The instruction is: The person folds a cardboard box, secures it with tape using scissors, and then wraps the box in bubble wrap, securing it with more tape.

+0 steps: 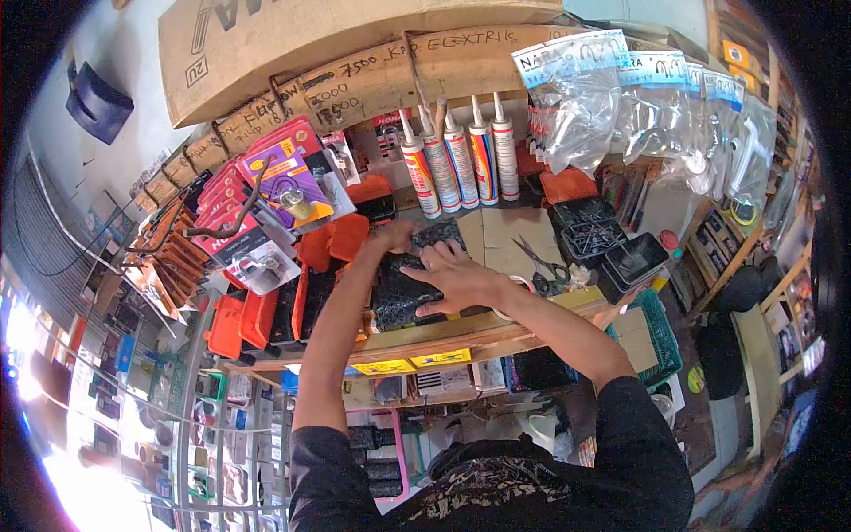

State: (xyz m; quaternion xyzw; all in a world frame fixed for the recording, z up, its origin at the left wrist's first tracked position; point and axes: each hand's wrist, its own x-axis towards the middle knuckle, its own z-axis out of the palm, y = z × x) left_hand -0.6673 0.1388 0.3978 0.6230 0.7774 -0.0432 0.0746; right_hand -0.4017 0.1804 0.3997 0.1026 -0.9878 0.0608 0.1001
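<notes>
On the wooden counter [532, 309], both of my hands are over a black, speckled, tray-like thing [396, 306] whose contents are too small to make out. My right hand [456, 279] lies across it with thumb and forefinger spread apart and the other fingers bent down on its surface. At its far left edge is my left hand [394, 238], fingers pointing right and partly blurred. A second dark speckled patch [441, 232] shows just beyond the fingers. Scissors [542, 263] lie on cardboard [505, 232] to the right of my right hand.
Sealant tubes [456, 164] stand behind my hands. Orange-lidded black bins [257, 317] and carded padlocks [257, 266] crowd the left. A black bin of screws [587, 232] sits at right, below hanging plastic bags [576, 106]. A green basket [660, 341] is beside the counter.
</notes>
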